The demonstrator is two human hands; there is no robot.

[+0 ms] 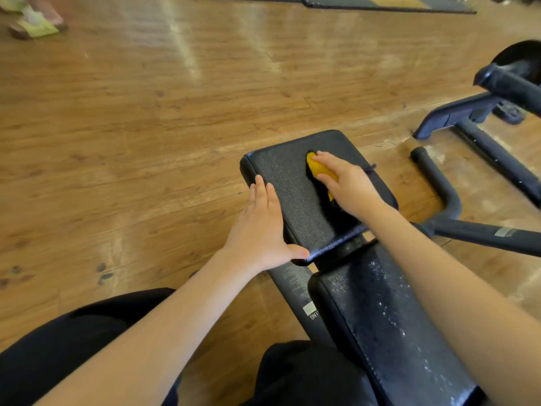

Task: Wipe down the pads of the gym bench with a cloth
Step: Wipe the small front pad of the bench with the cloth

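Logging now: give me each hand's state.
Left hand: open, flat on the seat pad.
Right hand: holding the yellow cloth against it.

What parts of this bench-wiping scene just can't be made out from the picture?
- Yellow cloth, head view: mostly hidden under the right hand, so its size and shape are unclear.
- Nearer pad: its near end is cut off by the bottom edge and covered by the right forearm.
- Label on the frame: too small and partly cut to read.
- Feet in sandals, top left: blurred, with the rest of that person out of frame.
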